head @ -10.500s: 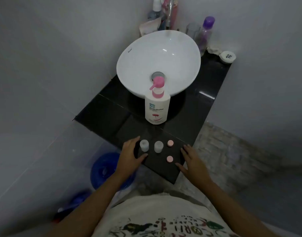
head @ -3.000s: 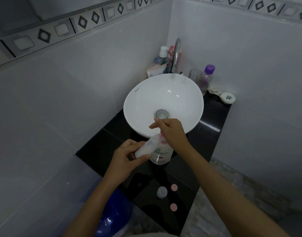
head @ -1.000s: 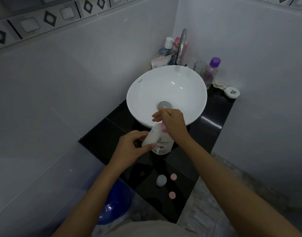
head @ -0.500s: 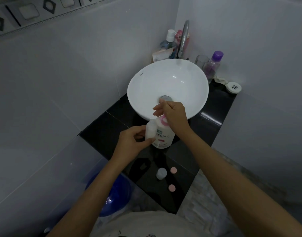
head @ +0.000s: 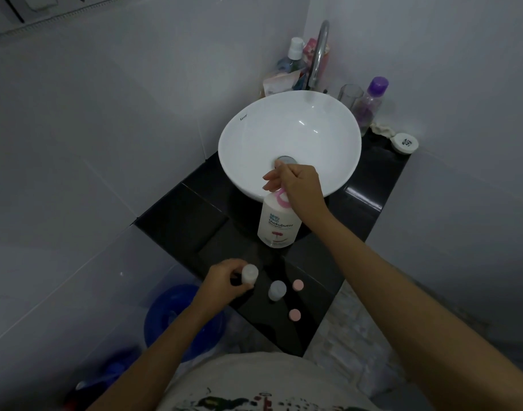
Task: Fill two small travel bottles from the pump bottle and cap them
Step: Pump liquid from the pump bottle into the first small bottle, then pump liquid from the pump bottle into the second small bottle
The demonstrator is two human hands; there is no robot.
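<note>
Travel bottle [head: 250,273] upright in left hand [head: 224,281] grip, on counter [head: 177,221].

Bare forearms, no sleeves; light tee [head: 254,381] w/ multicolour print.

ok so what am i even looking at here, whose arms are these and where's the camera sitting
The camera is worn on a person's head and looks down, so both arms reaching in from below are that person's own. There is no machine.

They stand at a black counter with a white basin on it. Their right hand rests on the pink pump of a white pump bottle standing just in front of the basin. Their left hand holds one small travel bottle low at the counter's near edge.

Beside it stands a second travel bottle, uncapped. Two pink caps lie loose to its right. Toiletries and a tap crowd the back corner.
</note>
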